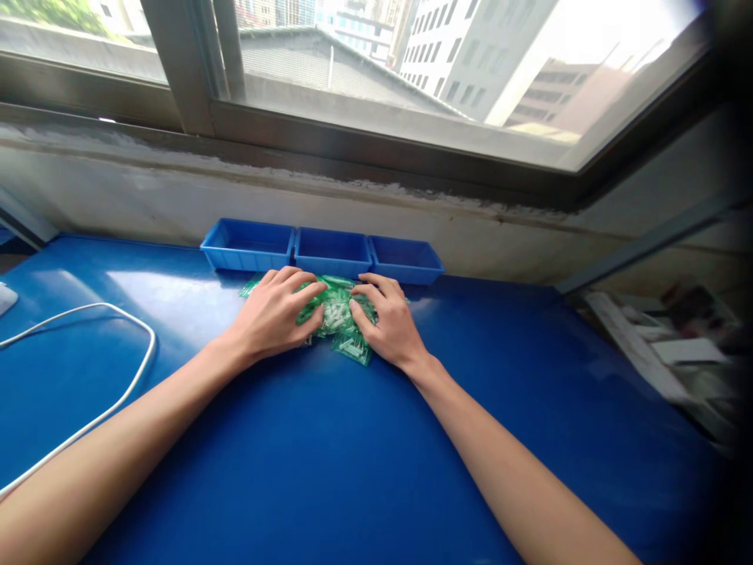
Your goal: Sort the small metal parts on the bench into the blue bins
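Note:
A heap of small green-and-clear plastic packets (336, 312) with whitish pieces inside lies on the blue table, in front of three blue bins. My left hand (282, 310) rests against the heap's left side, fingers spread and curved over it. On the opposite side, my right hand (385, 318) touches the packets with its fingers apart. Neither hand has a packet visibly gripped. One packet (353, 347) sticks out toward me near my right thumb. The packets under my palms are hidden, and the pieces inside are too small to name.
Side by side against the wall stand the left bin (250, 257), the middle bin (332, 263) and the right bin (407, 271). A white cable (150, 345) loops across the table (306, 471) at left. A window (376, 133) rises behind; blurred items (688, 349) sit at far right.

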A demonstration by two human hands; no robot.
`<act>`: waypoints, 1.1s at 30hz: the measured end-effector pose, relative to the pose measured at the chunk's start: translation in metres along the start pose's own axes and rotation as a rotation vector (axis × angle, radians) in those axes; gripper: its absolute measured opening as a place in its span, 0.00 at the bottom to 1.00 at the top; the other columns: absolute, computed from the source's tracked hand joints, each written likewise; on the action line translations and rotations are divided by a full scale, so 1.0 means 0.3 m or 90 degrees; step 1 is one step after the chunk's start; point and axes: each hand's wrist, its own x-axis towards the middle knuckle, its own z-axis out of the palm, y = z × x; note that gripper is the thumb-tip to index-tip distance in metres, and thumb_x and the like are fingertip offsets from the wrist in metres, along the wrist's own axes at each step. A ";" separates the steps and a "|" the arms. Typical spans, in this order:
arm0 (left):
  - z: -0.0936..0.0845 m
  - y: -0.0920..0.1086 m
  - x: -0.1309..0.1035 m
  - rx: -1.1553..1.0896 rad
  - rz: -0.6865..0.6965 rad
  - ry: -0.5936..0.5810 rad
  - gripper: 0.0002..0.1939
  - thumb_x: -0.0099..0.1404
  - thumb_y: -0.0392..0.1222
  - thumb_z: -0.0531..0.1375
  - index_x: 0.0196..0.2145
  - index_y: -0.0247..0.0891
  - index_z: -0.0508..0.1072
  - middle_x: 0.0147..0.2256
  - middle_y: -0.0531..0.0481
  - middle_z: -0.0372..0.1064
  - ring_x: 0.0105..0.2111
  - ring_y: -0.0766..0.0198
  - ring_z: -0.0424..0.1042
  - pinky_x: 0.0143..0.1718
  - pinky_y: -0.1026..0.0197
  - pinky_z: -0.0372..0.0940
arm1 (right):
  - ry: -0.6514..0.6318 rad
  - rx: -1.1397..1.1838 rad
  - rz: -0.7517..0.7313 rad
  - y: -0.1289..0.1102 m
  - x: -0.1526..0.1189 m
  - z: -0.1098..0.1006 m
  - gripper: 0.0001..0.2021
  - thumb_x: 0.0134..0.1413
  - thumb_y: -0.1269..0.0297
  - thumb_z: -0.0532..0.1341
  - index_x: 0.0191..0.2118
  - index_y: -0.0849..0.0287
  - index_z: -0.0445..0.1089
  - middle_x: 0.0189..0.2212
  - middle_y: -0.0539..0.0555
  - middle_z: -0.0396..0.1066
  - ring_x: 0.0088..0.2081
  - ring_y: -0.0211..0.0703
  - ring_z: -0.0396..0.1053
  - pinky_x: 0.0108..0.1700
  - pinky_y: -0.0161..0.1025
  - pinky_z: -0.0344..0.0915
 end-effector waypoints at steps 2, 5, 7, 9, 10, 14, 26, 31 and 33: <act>-0.015 0.008 0.006 0.017 0.010 -0.002 0.18 0.71 0.46 0.55 0.52 0.35 0.75 0.51 0.39 0.74 0.51 0.46 0.70 0.50 0.45 0.66 | -0.008 -0.007 -0.003 0.001 0.000 -0.001 0.12 0.65 0.64 0.57 0.50 0.56 0.74 0.60 0.57 0.70 0.61 0.54 0.63 0.63 0.53 0.60; -0.025 0.018 0.013 0.025 0.023 -0.001 0.19 0.71 0.46 0.55 0.53 0.34 0.75 0.52 0.38 0.74 0.52 0.45 0.70 0.51 0.44 0.65 | -0.026 0.004 -0.002 0.007 0.000 -0.001 0.15 0.67 0.64 0.56 0.54 0.55 0.74 0.61 0.53 0.70 0.62 0.53 0.61 0.65 0.54 0.59; -0.024 0.023 0.016 0.020 0.020 0.002 0.19 0.71 0.46 0.55 0.52 0.34 0.75 0.51 0.38 0.74 0.52 0.45 0.69 0.51 0.44 0.66 | -0.024 0.021 0.006 0.012 0.001 0.000 0.16 0.67 0.64 0.56 0.55 0.55 0.75 0.60 0.53 0.71 0.62 0.53 0.61 0.65 0.54 0.59; -0.020 0.027 0.021 0.007 0.000 0.011 0.18 0.72 0.45 0.55 0.52 0.34 0.75 0.51 0.38 0.74 0.52 0.46 0.69 0.52 0.44 0.66 | -0.013 0.044 0.016 0.016 0.004 -0.003 0.16 0.66 0.64 0.56 0.55 0.54 0.75 0.59 0.52 0.72 0.61 0.52 0.62 0.64 0.55 0.61; -0.017 0.029 0.026 -0.003 -0.014 0.019 0.17 0.72 0.44 0.54 0.52 0.34 0.75 0.51 0.39 0.74 0.52 0.47 0.69 0.52 0.45 0.66 | -0.001 0.059 0.020 0.017 0.005 -0.007 0.16 0.66 0.64 0.56 0.56 0.54 0.74 0.59 0.52 0.72 0.60 0.52 0.63 0.64 0.55 0.61; -0.008 0.043 0.061 -0.085 -0.062 0.060 0.16 0.71 0.41 0.55 0.50 0.33 0.76 0.51 0.39 0.74 0.53 0.50 0.68 0.56 0.47 0.65 | 0.079 0.146 0.035 0.025 0.009 -0.025 0.16 0.64 0.66 0.58 0.54 0.53 0.75 0.54 0.53 0.76 0.57 0.50 0.67 0.62 0.52 0.65; 0.005 0.132 0.250 -0.445 -0.211 -0.040 0.16 0.67 0.46 0.62 0.52 0.42 0.71 0.38 0.49 0.76 0.38 0.59 0.76 0.42 0.57 0.70 | 0.234 0.678 0.288 0.086 0.026 -0.025 0.12 0.50 0.62 0.71 0.43 0.55 0.79 0.41 0.53 0.81 0.42 0.45 0.78 0.49 0.43 0.74; 0.041 0.152 0.270 -0.667 -0.328 0.015 0.26 0.60 0.51 0.69 0.52 0.41 0.67 0.31 0.53 0.74 0.29 0.64 0.74 0.29 0.66 0.66 | 0.201 0.732 0.301 0.086 0.029 -0.042 0.23 0.50 0.60 0.72 0.53 0.53 0.72 0.38 0.52 0.81 0.40 0.44 0.79 0.45 0.42 0.76; 0.056 0.155 0.271 -0.662 -0.356 0.031 0.28 0.59 0.52 0.70 0.52 0.41 0.66 0.28 0.55 0.73 0.27 0.64 0.74 0.26 0.66 0.65 | 0.192 0.715 0.312 0.084 0.030 -0.038 0.25 0.49 0.59 0.72 0.54 0.54 0.70 0.35 0.51 0.80 0.36 0.44 0.79 0.41 0.41 0.77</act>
